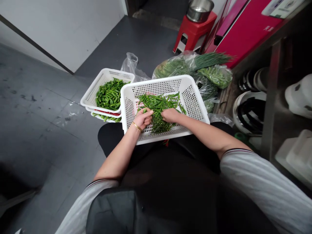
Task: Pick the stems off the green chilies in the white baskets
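A white perforated basket point(190, 86) rests on my lap and holds a pile of green chili peppers point(159, 104). Both hands are inside it. My left hand point(143, 118), with a gold bracelet on the wrist, is closed around a green chili. My right hand point(170, 115) is curled into the pile, its fingers buried among the chilies. To the left on the floor, a second white basket point(91, 94) holds more green chilies point(109, 94) and is stacked on another basket.
Clear plastic bags of green vegetables point(214, 74) lie beyond the basket. A red stool point(195, 31) carries a metal bowl point(200, 9). A metal shelf with white containers point(298, 152) stands at the right. Grey floor point(44, 110) spreads to the left.
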Tool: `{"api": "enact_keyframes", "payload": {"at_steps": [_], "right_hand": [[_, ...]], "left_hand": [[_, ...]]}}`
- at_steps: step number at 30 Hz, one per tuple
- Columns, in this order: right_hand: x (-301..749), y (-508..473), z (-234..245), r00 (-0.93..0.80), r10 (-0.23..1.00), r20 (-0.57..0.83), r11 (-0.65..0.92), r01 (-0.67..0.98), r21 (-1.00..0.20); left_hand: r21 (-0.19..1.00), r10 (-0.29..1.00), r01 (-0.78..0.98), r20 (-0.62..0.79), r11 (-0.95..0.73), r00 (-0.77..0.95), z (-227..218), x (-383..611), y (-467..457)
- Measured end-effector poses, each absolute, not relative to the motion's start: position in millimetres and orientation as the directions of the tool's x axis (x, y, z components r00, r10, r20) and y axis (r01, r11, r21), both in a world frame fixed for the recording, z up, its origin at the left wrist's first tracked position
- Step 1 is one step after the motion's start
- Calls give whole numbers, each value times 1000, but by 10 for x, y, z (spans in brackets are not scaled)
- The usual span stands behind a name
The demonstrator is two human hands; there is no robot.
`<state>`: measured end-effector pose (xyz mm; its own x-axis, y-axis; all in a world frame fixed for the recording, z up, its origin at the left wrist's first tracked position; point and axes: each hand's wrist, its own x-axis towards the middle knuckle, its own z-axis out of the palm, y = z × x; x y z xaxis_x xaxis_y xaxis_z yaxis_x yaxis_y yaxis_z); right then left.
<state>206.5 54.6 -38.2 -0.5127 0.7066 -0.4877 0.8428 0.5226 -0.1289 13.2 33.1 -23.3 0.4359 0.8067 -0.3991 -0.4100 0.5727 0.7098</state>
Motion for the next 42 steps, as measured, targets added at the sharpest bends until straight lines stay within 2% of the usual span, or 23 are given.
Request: {"api": "enact_keyframes", "payload": {"at_steps": [4,5,6,10,14,17,19,21,22,24,26,28,30,31,33,36,38,40,42], "right_hand": [[2248,707,-108,-426,812,-400,256,875,-412],[2313,729,-47,-397,826,-399,202,871,-447],[2370,735,-2,-360,839,-408,174,888,-425],[2424,602,-35,-268,864,-426,234,963,-131],[2187,399,-279,-451,749,-486,443,886,-140],[2033,385,-393,-537,634,-557,596,798,-91],[2037,454,-373,-546,638,-543,592,799,-108],[2110,543,-275,-530,712,-461,494,844,-207],[2153,578,-205,-512,756,-409,418,857,-300],[2218,604,-47,-478,825,-302,279,809,-518],[2237,567,98,-459,872,-170,262,731,-630],[2227,491,185,-455,891,-9,369,735,-569],[2230,412,188,-471,879,82,461,790,-404],[2242,379,154,-481,873,73,478,818,-321],[2282,327,23,-529,846,-67,511,840,-182],[2322,291,-248,-615,660,-431,655,752,-71],[2316,312,-379,-625,546,-558,718,692,-72],[2304,376,-402,-634,561,-533,695,710,-112],[2302,462,-312,-630,656,-416,587,772,-244]], "left_hand": [[838,825,-159,-447,521,347,-285,258,357],[859,834,-120,-437,498,336,-286,285,370],[869,842,-112,-424,481,333,-281,302,382],[810,826,-278,-385,517,412,-202,246,414],[745,788,-332,-407,579,462,-140,135,411],[753,778,-254,-496,606,386,-163,115,374],[776,781,-167,-548,609,299,-193,136,340],[831,813,-33,-535,556,230,-212,193,318],[863,838,40,-498,503,224,-213,238,316],[917,878,145,-397,371,266,-196,354,328],[942,886,162,-331,292,326,-160,477,347],[928,854,120,-372,353,364,-120,558,352],[860,761,82,-487,504,428,-96,561,336],[816,706,72,-536,574,463,-94,529,323],[749,631,42,-585,661,510,-110,415,298],[729,674,-102,-557,677,486,-158,205,284],[755,730,-169,-509,633,456,-179,108,295],[794,768,-169,-473,584,433,-176,80,316],[826,786,-118,-466,551,406,-152,126,340]]}}
